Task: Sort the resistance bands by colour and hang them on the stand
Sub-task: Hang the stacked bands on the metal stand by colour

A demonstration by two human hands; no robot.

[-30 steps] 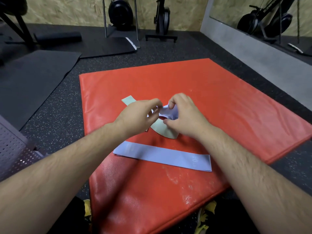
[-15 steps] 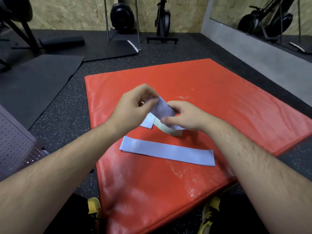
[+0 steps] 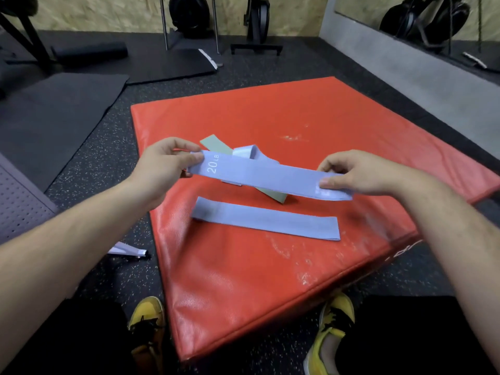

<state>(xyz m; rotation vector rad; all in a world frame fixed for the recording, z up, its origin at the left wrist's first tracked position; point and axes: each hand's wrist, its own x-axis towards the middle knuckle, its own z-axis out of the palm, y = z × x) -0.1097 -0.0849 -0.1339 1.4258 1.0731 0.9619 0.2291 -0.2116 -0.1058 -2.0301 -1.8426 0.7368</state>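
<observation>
1 band [image 3: 266,177]: left hand [image 3: 162,170], right hand [image 3: 359,175]

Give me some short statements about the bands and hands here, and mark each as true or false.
1. The left hand and the right hand each pinch one end of the held lilac band. True.
2. The held lilac band is printed 50 LB. False: it reads 20 LB.
3. A flat lilac band lies on the red mat. True.
4. The green band hangs on a stand. False: it lies on the red mat.
</observation>
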